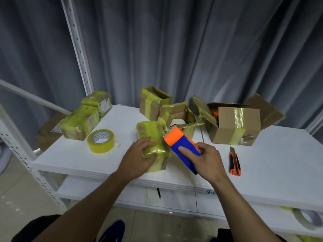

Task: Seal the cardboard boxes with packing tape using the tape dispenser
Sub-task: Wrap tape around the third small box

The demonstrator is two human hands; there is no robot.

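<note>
A small cardboard box [153, 133] wrapped in yellowish tape sits near the front edge of the white table [271, 163]. My left hand [138, 159] presses down on its near side. My right hand [206, 159] grips a blue and orange tape dispenser [181, 145], whose orange head touches the box's right upper edge. Behind it stand two open taped boxes [153, 102] [180, 114], the nearer one holding a white tape roll [177, 122]. A larger open box [236, 125] stands to the right.
Two taped boxes [80, 122] [98, 102] lie at the left, with a yellow tape roll [101, 140] in front of them. An orange utility knife [235, 163] lies right of my right hand. White shelf uprights [76, 42] and a grey curtain stand behind.
</note>
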